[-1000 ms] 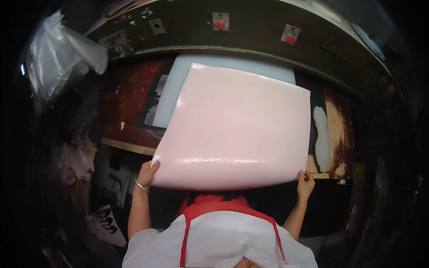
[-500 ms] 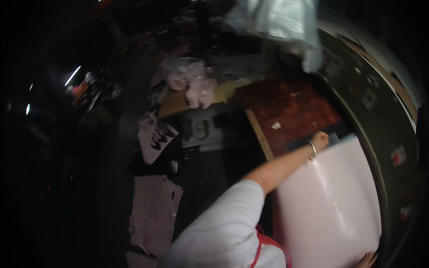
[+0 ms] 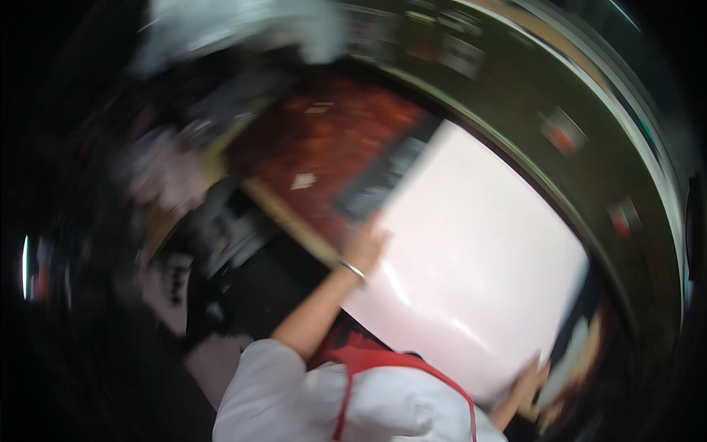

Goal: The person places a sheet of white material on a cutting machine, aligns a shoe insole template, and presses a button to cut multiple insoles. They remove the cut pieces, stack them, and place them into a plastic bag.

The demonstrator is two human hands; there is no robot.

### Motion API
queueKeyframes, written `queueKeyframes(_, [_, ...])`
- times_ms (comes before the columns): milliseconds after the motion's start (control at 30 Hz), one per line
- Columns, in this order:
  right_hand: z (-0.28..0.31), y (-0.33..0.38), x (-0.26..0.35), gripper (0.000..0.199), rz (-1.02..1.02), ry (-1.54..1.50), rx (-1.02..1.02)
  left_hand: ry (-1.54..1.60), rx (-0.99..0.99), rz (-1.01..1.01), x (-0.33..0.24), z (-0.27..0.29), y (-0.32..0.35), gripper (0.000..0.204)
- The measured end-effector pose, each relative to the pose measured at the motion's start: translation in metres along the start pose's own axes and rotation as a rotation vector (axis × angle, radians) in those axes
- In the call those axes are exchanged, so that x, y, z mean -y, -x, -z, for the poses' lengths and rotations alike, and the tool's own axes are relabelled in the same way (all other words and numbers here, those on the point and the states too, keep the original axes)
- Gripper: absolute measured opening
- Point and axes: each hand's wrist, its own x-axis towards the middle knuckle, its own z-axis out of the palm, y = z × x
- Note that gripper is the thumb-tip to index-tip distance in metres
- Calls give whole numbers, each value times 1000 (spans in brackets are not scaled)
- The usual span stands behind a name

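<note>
A large glossy pale pink sheet [image 3: 471,250] lies across the table in front of me, light glinting off its near part. My left hand [image 3: 366,244], with a metal bangle at the wrist, is closed on the sheet's left edge; its fingers are blurred. At the near right edge my right hand [image 3: 527,384] grips the sheet, partly smeared by motion. Next to the sheet's far left side lies a dark grey strip or panel [image 3: 383,177].
A reddish-brown tabletop [image 3: 294,140] with a small pale scrap [image 3: 303,181] extends to the left. A green wall [image 3: 508,96] runs along the far side. Clear plastic [image 3: 243,29] hangs at the upper left. Pink pieces [image 3: 166,287] lie lower left.
My view has swung to the right, so the table appears turned and further left. My left hand has gone from the sheet's far edge to its left edge. More of my right hand shows.
</note>
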Motion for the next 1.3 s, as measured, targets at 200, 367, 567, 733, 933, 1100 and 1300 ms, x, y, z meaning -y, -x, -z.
queueKeyframes(200, [-23,-75,78,47,430,-145,12,-58,-13,-147,-53,9,-107,48])
queueKeyframes(367, [34,-62,-16,61,254,501,-150,-320,90,-56,-10,3,-81,41])
queueKeyframes(567, [63,-81,-94,77,377,306,66,-344,-358,-141,5,-33,-64,34])
queueKeyframes(733, [69,-92,-75,81,395,76,62,-385,-332,-115,-4,-30,-62,31])
queueKeyframes(933, [72,-31,23,71,175,-336,166,-338,-104,-206,-5,-14,-71,35])
queueKeyframes(1100, [0,40,169,68,352,-638,475,-100,-92,-223,-4,-13,-68,31])
queueKeyframes(1300, [-126,94,333,58,470,-363,626,-40,-256,-488,4,-24,-57,20])
